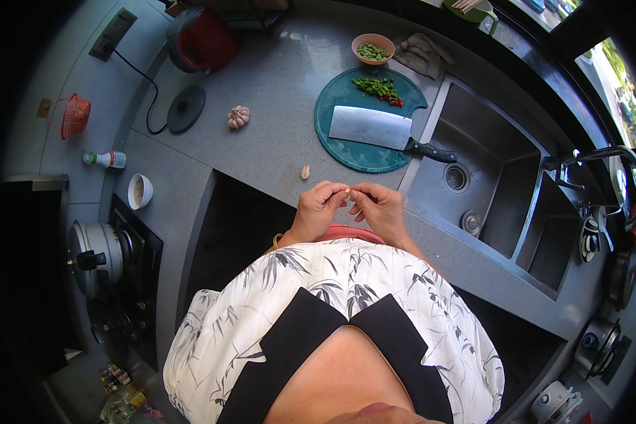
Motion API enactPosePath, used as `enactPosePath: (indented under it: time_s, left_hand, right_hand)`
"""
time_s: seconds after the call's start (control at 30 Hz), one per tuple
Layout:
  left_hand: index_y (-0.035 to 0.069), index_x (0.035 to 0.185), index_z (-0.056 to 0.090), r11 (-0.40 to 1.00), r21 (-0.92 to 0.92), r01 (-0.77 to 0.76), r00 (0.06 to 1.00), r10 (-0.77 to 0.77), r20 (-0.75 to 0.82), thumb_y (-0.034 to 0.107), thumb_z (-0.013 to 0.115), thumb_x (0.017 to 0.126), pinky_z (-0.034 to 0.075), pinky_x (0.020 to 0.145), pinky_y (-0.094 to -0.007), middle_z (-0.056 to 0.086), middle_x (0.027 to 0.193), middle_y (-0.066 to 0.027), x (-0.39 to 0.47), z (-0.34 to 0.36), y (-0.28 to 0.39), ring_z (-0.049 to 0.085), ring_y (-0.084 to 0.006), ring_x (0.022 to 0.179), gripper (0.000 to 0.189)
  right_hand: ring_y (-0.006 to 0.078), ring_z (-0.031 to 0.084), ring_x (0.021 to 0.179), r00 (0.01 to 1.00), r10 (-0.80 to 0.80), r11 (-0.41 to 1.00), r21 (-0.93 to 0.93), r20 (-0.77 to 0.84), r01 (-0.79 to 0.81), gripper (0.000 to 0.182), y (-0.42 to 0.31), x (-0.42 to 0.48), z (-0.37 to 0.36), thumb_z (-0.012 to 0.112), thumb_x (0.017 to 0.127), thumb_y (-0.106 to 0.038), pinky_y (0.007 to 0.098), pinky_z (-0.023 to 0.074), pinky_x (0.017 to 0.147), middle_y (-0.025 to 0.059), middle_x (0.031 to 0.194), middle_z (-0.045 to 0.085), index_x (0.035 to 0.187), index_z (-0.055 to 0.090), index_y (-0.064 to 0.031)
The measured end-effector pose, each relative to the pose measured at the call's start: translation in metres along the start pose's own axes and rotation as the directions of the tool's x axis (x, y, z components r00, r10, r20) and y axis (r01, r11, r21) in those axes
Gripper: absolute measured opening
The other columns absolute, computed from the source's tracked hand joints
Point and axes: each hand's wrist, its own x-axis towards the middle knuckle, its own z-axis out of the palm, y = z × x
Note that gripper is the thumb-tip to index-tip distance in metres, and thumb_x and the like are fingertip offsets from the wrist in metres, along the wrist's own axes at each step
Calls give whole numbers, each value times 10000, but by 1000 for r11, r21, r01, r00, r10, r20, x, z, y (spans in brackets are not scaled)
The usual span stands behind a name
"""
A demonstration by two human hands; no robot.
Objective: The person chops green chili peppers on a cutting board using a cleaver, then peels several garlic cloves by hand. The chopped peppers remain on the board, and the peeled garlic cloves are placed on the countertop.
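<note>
My left hand (319, 205) and my right hand (377, 208) meet at the fingertips above the counter's front edge. Pinched between them is a small garlic clove (348, 193), mostly covered by the fingers. Just beyond my left hand a single garlic clove (305, 172) lies on the counter. Farther off to the left sits a garlic bulb (238, 116). A round green cutting board (344, 159) is in front of my right hand. On it rest a cleaver (371, 127), its handle reaching over the sink rim, and chopped green and red peppers (376, 89).
A pink bowl of green beans (372, 49) and a cloth (421, 55) stand behind the board. The steel sink (477, 122) is at right. On the left are a red kettle (204, 40), a dark round base (186, 109), a white bowl (140, 191) and a pressure cooker (96, 259) by the stove.
</note>
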Motion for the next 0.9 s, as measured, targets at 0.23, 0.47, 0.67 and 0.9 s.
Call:
enactPosePath:
  time_s: [0.23, 0.47, 0.67, 0.9]
  left_hand:
    - [-5, 908, 602, 964, 191, -184, 983, 181, 33, 41, 590, 826, 478, 553, -271, 598, 779, -110, 0, -2, -2, 609, -214, 652, 94]
    - [-15, 931, 587, 913, 265, -309, 951, 301, 73, -25, 602, 772, 489, 559, -293, 600, 802, -127, -1, -5, -2, 616, -248, 678, 160]
    - [-22, 922, 585, 903, 282, -323, 946, 317, 66, -56, 598, 746, 487, 555, -294, 596, 790, -124, 0, -3, -3, 611, -244, 666, 180]
    - [-10, 921, 588, 904, 295, -310, 949, 314, 35, -58, 602, 737, 481, 543, -292, 586, 759, -115, 3, -3, 4, 603, -234, 642, 191]
  right_hand:
    - [108, 596, 561, 984, 167, 984, 44, 69, -170, 153, -3, 2, -4, 595, 857, -99, 216, 487, 453, 69, 697, 615, 889, 641, 43]
    - [105, 589, 551, 986, 96, 994, 34, 135, -102, 155, 4, 2, -7, 582, 866, -95, 219, 499, 469, 58, 682, 602, 902, 641, 44]
    - [106, 587, 549, 986, 78, 997, 5, 145, -80, 156, 4, 2, -8, 569, 872, -85, 223, 500, 468, 67, 688, 596, 919, 637, 48]
    - [126, 588, 529, 974, 182, 970, 137, 137, -200, 163, -8, 5, -7, 581, 862, -84, 233, 494, 446, 87, 697, 602, 917, 632, 61]
